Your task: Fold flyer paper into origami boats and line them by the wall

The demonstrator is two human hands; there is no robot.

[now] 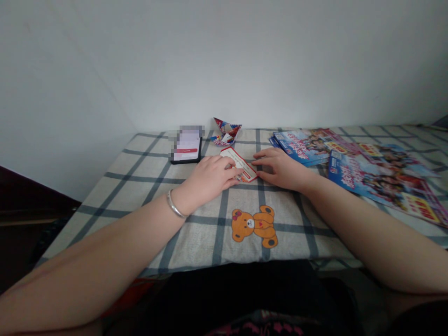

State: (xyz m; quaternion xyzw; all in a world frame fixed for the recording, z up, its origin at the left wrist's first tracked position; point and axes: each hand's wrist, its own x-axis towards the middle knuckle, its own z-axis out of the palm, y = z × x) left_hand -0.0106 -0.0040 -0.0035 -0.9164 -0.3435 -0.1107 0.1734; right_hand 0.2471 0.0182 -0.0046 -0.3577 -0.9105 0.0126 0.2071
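Observation:
A small folded piece of printed paper (241, 164), white with a red border, lies on the checked cloth. My left hand (210, 178) rests palm down on its left part, fingers pressing it flat. My right hand (280, 169) touches its right edge with the fingertips. A silver bangle (174, 205) circles my left wrist. Behind the paper sits a folded paper boat (226, 132) in red, white and blue.
A phone (186, 145) lies at the back left of the checked cloth (147, 186), which carries an orange bear print (255, 226). Several colourful leaflets (371, 170) are spread at the right. A white wall stands close behind.

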